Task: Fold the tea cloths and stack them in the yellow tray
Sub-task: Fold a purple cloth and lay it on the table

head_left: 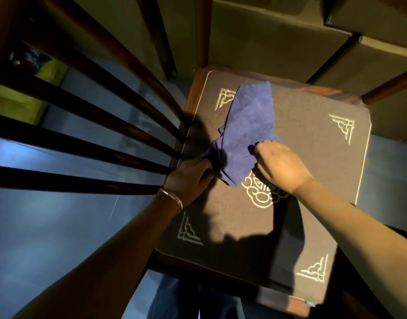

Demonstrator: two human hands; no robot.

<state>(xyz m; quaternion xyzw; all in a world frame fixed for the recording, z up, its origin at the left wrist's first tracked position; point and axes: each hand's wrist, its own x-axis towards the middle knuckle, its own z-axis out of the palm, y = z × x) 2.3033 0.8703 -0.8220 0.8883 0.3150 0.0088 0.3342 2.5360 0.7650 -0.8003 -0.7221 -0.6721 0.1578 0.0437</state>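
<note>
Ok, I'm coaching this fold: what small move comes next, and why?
Probably pull the blue cloth flat between both hands: the left hand grips a bunched corner, the right hand pinches its edge, and it lies crumpled on the chair cushion.

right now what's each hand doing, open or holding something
Left hand: closed, gripping a bunched corner of the blue cloth.
Right hand: fingers curled on the cloth's near edge, pinching it against the chair cushion.
</note>
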